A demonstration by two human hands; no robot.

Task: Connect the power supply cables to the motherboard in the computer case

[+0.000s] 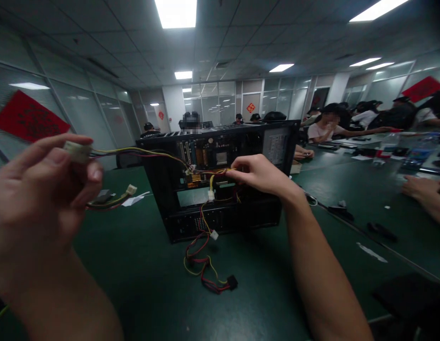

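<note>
A black computer case stands upright on the green table, its open side facing me and a circuit board showing inside. My left hand, raised in front of the case's left side, pinches a whitish cable connector. Yellow and dark wires stretch from that connector into the case. My right hand reaches to the open side, its fingers closed on a bundle of coloured wires. Below it hangs a white connector. More wires trail onto the table and end in a black plug.
Another cable end with a pale connector is at the left, near white paper scraps. Dark small parts lie on the right. A co-worker's hand rests at the right edge. Plastic bottles and seated people are beyond.
</note>
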